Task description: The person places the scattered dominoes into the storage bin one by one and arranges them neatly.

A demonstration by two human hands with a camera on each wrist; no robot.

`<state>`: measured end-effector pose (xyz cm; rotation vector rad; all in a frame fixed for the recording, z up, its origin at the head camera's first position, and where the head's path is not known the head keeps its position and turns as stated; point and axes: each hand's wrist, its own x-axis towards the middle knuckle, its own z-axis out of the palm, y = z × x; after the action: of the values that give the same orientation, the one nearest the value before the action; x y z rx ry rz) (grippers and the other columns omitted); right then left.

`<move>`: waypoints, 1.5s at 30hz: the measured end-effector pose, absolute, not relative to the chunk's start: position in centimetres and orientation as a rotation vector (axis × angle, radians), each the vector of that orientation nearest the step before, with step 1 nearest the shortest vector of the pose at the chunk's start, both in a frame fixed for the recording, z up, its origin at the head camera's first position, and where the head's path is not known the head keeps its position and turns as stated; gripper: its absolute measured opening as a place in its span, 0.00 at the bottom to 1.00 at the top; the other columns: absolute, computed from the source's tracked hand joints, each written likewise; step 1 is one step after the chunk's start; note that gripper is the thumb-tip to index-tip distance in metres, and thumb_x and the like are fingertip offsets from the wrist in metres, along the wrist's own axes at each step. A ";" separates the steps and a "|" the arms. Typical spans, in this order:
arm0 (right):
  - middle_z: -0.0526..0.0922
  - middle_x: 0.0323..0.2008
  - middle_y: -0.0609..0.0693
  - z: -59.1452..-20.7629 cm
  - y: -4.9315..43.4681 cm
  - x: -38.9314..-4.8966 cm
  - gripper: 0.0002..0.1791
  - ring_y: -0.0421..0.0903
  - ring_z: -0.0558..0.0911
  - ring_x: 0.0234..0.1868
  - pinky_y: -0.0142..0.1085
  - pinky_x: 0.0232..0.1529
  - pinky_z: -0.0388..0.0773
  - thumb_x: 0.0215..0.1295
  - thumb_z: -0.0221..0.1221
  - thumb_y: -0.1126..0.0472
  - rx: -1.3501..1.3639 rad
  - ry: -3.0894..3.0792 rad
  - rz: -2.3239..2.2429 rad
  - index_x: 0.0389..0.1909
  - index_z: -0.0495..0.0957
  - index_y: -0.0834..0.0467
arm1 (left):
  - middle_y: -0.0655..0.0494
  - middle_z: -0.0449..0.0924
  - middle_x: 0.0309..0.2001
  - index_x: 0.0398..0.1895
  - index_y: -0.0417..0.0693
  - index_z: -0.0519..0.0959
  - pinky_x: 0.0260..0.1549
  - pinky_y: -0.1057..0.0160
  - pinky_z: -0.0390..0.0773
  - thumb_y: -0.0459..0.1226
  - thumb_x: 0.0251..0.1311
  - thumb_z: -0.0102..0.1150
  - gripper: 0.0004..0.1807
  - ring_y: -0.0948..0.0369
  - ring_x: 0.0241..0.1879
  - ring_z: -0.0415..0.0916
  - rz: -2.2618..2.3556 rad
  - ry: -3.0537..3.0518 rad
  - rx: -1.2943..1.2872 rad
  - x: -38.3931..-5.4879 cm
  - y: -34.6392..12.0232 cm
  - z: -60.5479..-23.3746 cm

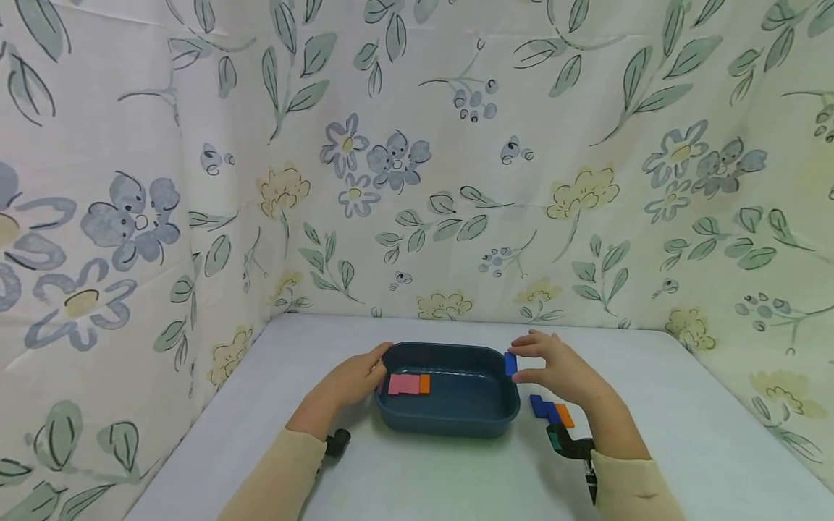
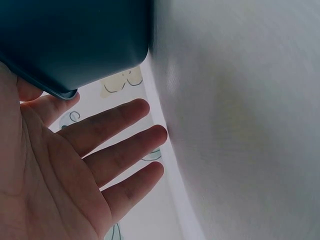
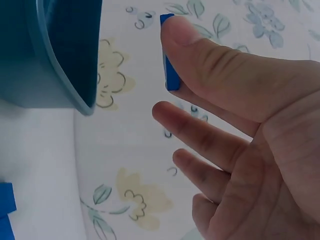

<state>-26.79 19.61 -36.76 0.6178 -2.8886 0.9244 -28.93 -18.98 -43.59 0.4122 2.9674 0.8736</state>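
A dark teal plastic bin point(image 1: 449, 427) stands on the white table. Its left rim is pinched by my left hand point(image 1: 352, 378) between thumb and forefinger, and the other fingers stretch out below, as the left wrist view shows. Inside the bin, at the left, lie pink blocks point(image 1: 405, 384) beside an orange block point(image 1: 425, 384). My right hand point(image 1: 560, 369) pinches a small flat blue block point(image 3: 172, 70) between thumb and a finger, near the bin's right rim. In the right wrist view this block is apart from the bin, and the remaining fingers are loosely extended.
Blue blocks point(image 1: 546, 409) and an orange block point(image 1: 565, 415) lie on the table point(image 1: 430, 481) to the right of the bin. A floral cloth point(image 1: 443, 217) hangs behind the table and along its left side. Dark wrist-worn devices point(image 1: 573, 445) sit at both cuffs.
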 end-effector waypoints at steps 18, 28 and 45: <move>0.78 0.49 0.45 -37.4 14.1 -26.5 0.26 0.48 0.75 0.51 0.51 0.54 0.76 0.61 0.69 0.51 0.778 -2.859 1.007 0.59 0.82 0.55 | 0.52 0.70 0.68 0.79 0.55 0.58 0.64 0.45 0.66 0.45 0.72 0.38 0.32 0.56 0.53 0.72 0.857 2.969 0.461 -29.0 -19.3 -44.2; 0.80 0.42 0.43 -36.3 10.7 -27.8 0.23 0.44 0.76 0.41 0.45 0.46 0.77 0.57 0.72 0.55 0.854 -2.852 1.021 0.54 0.85 0.56 | 0.54 0.75 0.59 0.79 0.54 0.58 0.49 0.49 0.72 0.45 0.72 0.37 0.32 0.56 0.45 0.71 0.878 2.955 0.488 -28.9 -19.0 -44.0; 0.78 0.37 0.46 -40.5 5.9 -27.9 0.25 0.41 0.74 0.35 0.37 0.35 0.75 0.57 0.72 0.50 0.992 -2.948 0.731 0.54 0.86 0.55 | 0.50 0.71 0.67 0.79 0.57 0.58 0.62 0.45 0.68 0.46 0.73 0.38 0.31 0.54 0.55 0.73 0.853 2.957 0.433 -28.9 -18.9 -43.6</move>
<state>-27.88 5.94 -40.45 0.9923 -2.9483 0.7312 -28.86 -18.86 -43.61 0.4333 2.9567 0.8526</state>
